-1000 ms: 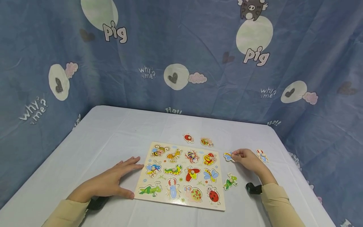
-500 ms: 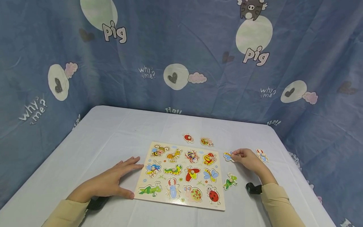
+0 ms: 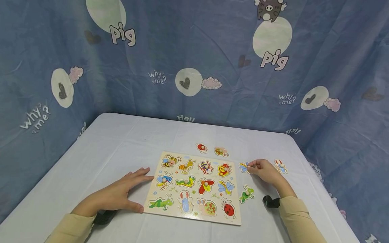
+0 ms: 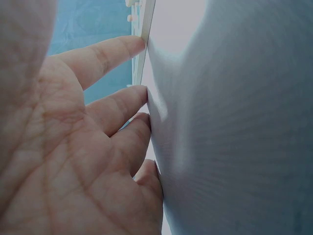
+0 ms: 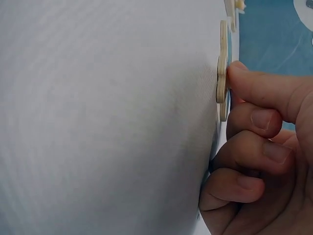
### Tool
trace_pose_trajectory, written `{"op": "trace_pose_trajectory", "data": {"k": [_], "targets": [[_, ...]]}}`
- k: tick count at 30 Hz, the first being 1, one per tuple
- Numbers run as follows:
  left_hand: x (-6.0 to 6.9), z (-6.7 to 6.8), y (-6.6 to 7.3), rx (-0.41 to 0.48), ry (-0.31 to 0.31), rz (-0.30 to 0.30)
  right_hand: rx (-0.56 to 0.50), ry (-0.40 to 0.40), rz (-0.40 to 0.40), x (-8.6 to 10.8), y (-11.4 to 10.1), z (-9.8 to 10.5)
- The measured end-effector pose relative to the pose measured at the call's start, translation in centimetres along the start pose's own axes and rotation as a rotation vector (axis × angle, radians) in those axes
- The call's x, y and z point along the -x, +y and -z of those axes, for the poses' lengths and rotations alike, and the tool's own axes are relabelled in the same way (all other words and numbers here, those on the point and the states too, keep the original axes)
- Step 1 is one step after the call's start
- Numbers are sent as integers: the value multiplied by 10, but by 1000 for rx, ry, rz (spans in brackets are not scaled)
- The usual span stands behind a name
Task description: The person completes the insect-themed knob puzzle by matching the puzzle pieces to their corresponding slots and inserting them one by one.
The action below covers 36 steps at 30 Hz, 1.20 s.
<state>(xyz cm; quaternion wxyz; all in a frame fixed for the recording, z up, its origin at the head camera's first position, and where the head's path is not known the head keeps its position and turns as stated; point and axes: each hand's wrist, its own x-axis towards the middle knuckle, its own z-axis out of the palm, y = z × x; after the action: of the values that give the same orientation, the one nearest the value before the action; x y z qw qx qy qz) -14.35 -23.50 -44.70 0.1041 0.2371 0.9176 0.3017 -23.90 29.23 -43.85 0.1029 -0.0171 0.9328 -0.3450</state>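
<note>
A wooden puzzle board (image 3: 194, 214) with insect pictures lies on the table. My left hand (image 3: 117, 192) rests at its left side, fingers spread, with fingertips touching its edge; the left wrist view shows the hand (image 4: 83, 142) against the board edge (image 4: 142, 54). To the right of the board, my right hand (image 3: 267, 171) pinches the blue-winged dragonfly piece (image 3: 243, 167). In the right wrist view, thumb and index finger of the hand (image 5: 259, 132) are at the piece (image 5: 222, 73), its other fingers curled. A picture of the same dragonfly (image 3: 226, 187) shows on the board.
Beyond the board lie a ladybug piece (image 3: 202, 147) and a snail piece (image 3: 221, 152). A grasshopper piece (image 3: 247, 194) is right of the board, and a beetle piece (image 3: 281, 166) lies past my right hand. A patterned blue curtain (image 3: 231, 111) stands behind the table.
My right hand and the dragonfly piece have shifted very slightly to the left. My left hand and the board have not visibly moved.
</note>
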Motion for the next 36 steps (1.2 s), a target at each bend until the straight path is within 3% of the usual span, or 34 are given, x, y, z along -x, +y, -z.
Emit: {"op": "trace_pose_trajectory", "data": {"k": [10, 19, 36], "targets": [[0, -1, 1, 6, -5, -4, -19, 0, 33, 4, -1, 0], [0, -2, -1, -1, -5, 6, -63, -23, 46, 17, -14, -1], [0, -1, 0, 4, -12, 6, -102, -79, 79, 37, -32, -20]]}}
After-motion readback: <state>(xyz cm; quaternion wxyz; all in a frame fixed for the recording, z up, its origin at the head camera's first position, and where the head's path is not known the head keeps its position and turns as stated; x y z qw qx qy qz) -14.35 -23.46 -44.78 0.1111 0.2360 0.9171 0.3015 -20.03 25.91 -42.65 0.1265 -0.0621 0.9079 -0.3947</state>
